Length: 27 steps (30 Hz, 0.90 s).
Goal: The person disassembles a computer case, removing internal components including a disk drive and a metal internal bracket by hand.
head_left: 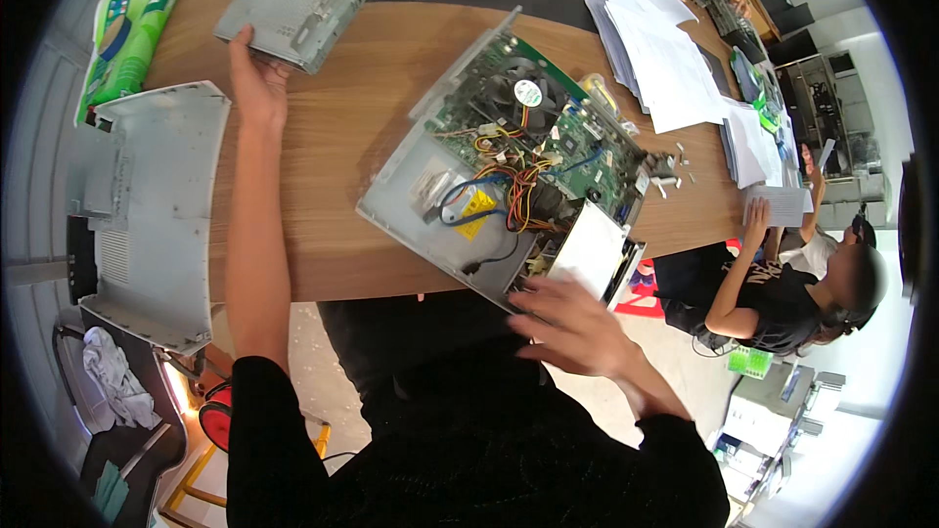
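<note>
My left hand (259, 83) reaches far forward and grips the near left corner of a flat grey metal box (303, 0), which looks like a drive cage. Its thumb lies on the side, and the other fingers are partly hidden beneath. In front of me an opened computer case (411, 210) sits at an angle, showing a green motherboard (597, 171), a black fan (515, 95) and bundled coloured cables (523, 186). Smeared by motion, my right hand (572, 328) hovers with fingers apart beside the silver power supply (587, 249) at the case's near corner. Nothing shows in it.
A detached metal case cover (161, 196) stands at the left table edge, below a green package (132, 39). Paper stacks (655, 59) and small white pieces (665, 183) lie right of the case. One person (782, 284) sits at the right holding papers; another is at the far right.
</note>
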### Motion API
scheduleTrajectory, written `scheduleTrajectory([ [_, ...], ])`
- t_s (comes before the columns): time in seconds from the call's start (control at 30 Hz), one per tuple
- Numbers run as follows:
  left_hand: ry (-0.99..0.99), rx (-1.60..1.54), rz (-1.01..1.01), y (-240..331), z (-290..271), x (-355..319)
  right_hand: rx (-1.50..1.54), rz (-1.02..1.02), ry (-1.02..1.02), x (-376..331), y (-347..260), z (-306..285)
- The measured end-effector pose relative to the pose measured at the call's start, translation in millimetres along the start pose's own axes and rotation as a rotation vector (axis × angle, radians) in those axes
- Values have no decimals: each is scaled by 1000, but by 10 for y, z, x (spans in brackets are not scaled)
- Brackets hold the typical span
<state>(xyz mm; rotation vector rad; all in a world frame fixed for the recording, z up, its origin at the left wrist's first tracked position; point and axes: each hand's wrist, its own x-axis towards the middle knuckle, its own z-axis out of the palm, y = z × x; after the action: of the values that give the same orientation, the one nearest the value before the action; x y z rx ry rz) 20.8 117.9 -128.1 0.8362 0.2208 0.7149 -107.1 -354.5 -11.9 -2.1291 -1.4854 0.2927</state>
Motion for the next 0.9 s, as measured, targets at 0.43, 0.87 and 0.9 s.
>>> scheduleTrajectory([
  [0.43,29,102,93,156,309,-135,371,902,741,-392,269,208],
  [0.87,217,580,617,1408,712,-1387,420,543,577,441,1350,-202],
  [0.9,260,692,692,1470,734,-1477,448,439,551,547,1495,-271],
])
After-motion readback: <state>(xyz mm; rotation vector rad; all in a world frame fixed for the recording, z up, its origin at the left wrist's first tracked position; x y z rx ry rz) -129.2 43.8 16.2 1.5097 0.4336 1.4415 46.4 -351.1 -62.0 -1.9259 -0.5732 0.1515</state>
